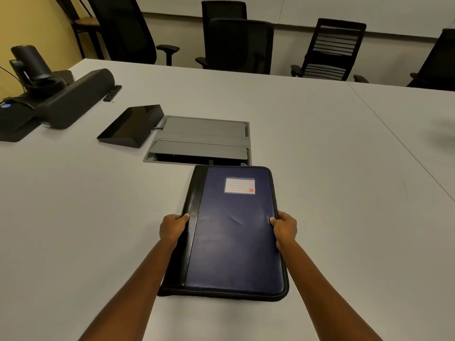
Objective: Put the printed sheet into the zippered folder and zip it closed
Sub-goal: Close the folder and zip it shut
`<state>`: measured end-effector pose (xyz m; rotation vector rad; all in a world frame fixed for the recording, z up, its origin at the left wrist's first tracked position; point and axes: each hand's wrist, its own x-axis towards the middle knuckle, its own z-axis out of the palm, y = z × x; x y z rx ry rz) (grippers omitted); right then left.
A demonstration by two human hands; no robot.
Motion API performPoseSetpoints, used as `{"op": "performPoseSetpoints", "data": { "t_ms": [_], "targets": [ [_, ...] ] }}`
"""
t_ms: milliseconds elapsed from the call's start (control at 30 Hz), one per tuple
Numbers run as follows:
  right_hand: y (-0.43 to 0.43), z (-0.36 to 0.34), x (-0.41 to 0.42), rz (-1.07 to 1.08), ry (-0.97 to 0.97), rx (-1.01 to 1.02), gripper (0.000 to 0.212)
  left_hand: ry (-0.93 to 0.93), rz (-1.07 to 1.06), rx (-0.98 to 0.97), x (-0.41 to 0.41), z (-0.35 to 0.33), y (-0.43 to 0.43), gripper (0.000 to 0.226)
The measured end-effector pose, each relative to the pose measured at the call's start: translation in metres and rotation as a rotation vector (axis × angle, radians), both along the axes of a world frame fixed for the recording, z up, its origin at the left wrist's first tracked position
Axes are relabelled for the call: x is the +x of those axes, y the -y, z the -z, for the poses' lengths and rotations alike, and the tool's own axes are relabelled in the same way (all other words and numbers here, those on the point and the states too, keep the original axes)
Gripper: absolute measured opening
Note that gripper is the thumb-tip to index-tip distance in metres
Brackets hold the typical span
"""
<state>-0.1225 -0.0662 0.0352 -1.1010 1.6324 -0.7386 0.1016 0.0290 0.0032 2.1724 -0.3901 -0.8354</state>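
The zippered folder [234, 230] lies closed on the white table [332, 193], straight in front of me. It has a dark blue cover, a black spine strip on its left and a white label near its top. My left hand [173, 227] grips the spine edge, thumb on top. My right hand [284, 228] grips the zipper edge on the opposite side. No printed sheet shows anywhere in view.
A grey cable hatch [199, 141] is set into the table just beyond the folder. A black tablet console [131, 126] sits left of the hatch. A black speaker bar with a camera [56, 99] stands at the far left. Black office chairs [238, 45] line the far side.
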Motion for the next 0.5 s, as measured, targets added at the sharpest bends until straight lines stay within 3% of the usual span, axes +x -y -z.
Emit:
{"op": "performPoseSetpoints", "data": {
  "t_ms": [167, 333, 500],
  "targets": [
    [0.008, 0.009, 0.006, -0.017, -0.058, 0.023, 0.036, -0.017, -0.014, 0.014, 0.006, 0.007, 0.002, 0.039],
    [0.015, 0.018, 0.012, -0.034, -0.106, 0.029, 0.037, -0.036, -0.039, -0.004, 0.006, 0.01, 0.007, 0.019],
    [0.02, 0.022, 0.014, -0.048, -0.13, 0.027, 0.036, -0.019, -0.079, -0.021, 0.006, 0.009, 0.015, 0.032]
  ]
}}
